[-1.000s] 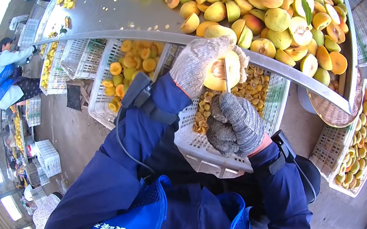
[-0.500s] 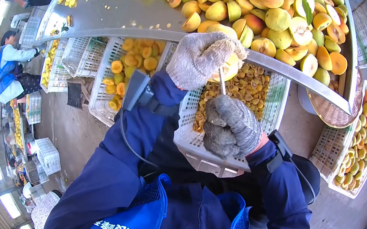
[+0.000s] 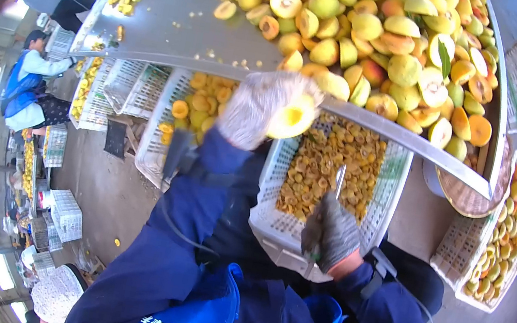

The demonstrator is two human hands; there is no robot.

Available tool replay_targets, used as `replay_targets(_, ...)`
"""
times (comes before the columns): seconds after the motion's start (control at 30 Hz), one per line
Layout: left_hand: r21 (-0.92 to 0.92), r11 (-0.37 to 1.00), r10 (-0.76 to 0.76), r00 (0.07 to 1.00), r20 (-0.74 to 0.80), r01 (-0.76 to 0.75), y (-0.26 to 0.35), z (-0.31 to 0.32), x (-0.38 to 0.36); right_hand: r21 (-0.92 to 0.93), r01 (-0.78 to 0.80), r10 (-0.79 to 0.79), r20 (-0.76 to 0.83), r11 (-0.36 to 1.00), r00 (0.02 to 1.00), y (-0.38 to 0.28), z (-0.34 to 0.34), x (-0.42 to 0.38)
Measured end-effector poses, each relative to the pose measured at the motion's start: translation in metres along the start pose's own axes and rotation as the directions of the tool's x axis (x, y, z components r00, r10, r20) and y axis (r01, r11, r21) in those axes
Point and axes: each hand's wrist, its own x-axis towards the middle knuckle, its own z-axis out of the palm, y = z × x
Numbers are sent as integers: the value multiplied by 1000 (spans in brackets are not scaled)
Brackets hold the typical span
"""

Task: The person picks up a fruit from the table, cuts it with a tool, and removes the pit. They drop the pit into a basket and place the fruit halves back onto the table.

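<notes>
My left hand (image 3: 259,108), in a pale knitted glove, is closed around a halved yellow peach (image 3: 294,118) at the table's front edge. The peach's cut face shows a round hollow in its middle. Lower and to the right, my right hand (image 3: 332,233), in a darker grey glove, grips a thin metal pitting tool (image 3: 339,178) with its tip pointing up, apart from the peach. Beneath both hands lie many brownish pit pieces (image 3: 334,164) in a white plastic crate (image 3: 389,195). Halved peaches (image 3: 397,44) are heaped on the metal table (image 3: 171,28) just beyond my left hand.
Left of the pit crate, another white crate (image 3: 151,153) holds peach halves. A wicker basket (image 3: 473,199) and a full crate of fruit (image 3: 501,239) stand at the right. The table's raised metal rim (image 3: 414,142) crosses in front. Co-workers (image 3: 34,80) are at the left.
The pitting tool has come away from the peach as my right hand dropped lower and slightly right. My left hand still holds the fruit, its cut face now turned toward me. The view has shifted.
</notes>
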Motion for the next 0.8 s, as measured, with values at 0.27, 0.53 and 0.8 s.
replay_targets(0.27,479,773,-285,902,-325,417,-73,-82,43,-149,18,-26,-54,989,998,-18,17,-4)
replay_targets(0.53,679,508,-231,844,-484,530,-204,-26,96,-244,14,-22,-32,970,999,-21,25,-6)
replay_targets(0.8,-929,354,-532,841,-102,112,-6,-32,31,-464,199,-208,32,863,978,-37,31,-9)
